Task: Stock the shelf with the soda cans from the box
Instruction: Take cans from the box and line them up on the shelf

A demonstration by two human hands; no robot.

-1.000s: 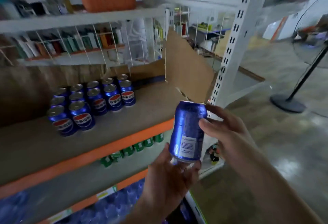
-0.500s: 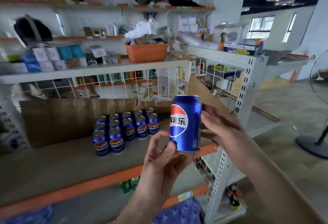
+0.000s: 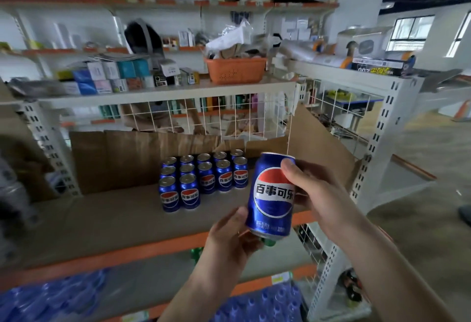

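Storeroom shelving is filling the view, with an orange-edged shelf point(image 3: 142, 222) lined in cardboard. Blue Pepsi can point(image 3: 271, 195) is being held upright in front of that shelf, logo facing the camera. Right hand point(image 3: 314, 194) is gripping its upper side, thumb on the front near the rim; left hand point(image 3: 230, 238) is cupping its bottom edge. Stocked cans point(image 3: 204, 181) are standing in rows on the shelf behind. Orange basket point(image 3: 237, 69) is sitting one level up.

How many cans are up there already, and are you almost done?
About twelve cans already stand grouped on the shelf. One more can is in hand, left hand under it, right hand at its side. The box isn't visible, so what's left is unknown.
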